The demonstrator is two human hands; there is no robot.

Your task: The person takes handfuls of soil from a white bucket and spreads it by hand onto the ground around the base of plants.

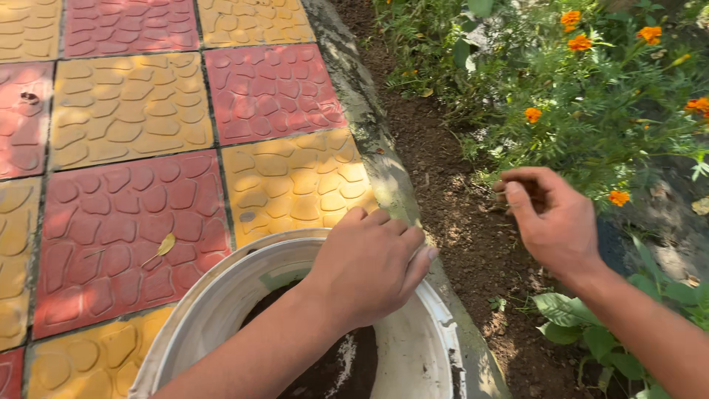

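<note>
The left hand rested, fingers curled together, on the far rim of the white bucket; whether it gripped the rim could not be determined. The bucket stood on the red and yellow paving beside the concrete kerb, its lower part cut off by the frame, dark soil partly visible inside. The right hand hovered over the garden bed near the marigolds, fingertips pinched together; any contents were hidden.
</note>
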